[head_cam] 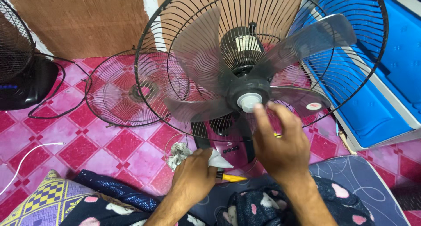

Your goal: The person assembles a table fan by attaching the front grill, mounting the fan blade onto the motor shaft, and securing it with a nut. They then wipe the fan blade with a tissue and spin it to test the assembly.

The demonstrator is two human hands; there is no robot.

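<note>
At the fan hub, the right hand (280,140) pinches the white blade cap (249,102); below it, the left hand (193,175) clutches a white rag (219,161). Fingers slipping could nick a translucent blade (302,98).

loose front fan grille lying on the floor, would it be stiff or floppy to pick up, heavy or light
The loose front grille is probably fairly stiff, since its thin wire spokes join an outer ring. It likely feels light for its size, being mostly open gaps. Lying flat on the tiled floor, it would more likely slide than tip.
</note>
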